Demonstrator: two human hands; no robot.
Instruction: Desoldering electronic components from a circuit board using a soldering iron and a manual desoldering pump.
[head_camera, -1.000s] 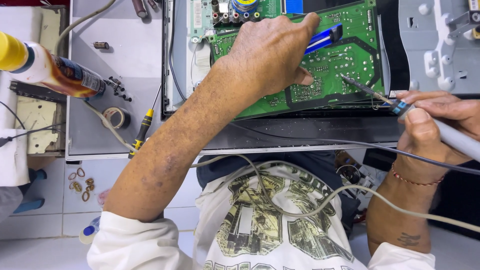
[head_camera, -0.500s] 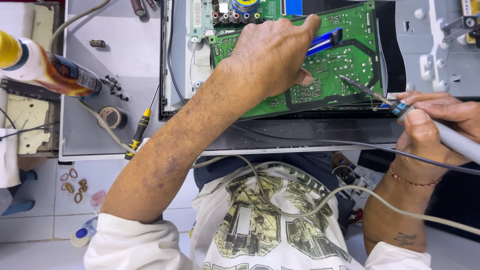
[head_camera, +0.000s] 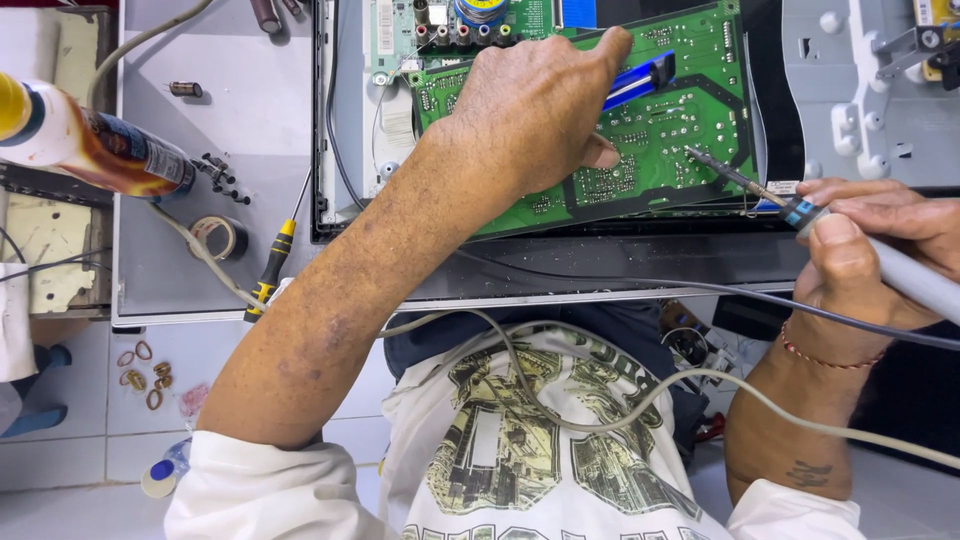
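Soldering work on a green circuit board (head_camera: 690, 120)

The left hand (head_camera: 540, 100) lies spread on the board, pinning it steady, grip closed on nothing; the right hand (head_camera: 870, 240), grip shut around the soldering iron (head_camera: 800, 212), aims its tip at the board just beyond.

Electronics repair workshop, circuit board (head_camera: 650, 130), soldering iron (head_camera: 760, 190)

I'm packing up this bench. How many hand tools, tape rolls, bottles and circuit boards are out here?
Soldering iron, in the right hand: 1
Screwdriver: 1
Tape roll: 1
Bottle: 1
Green circuit board, under the left hand: 1
Total: 5
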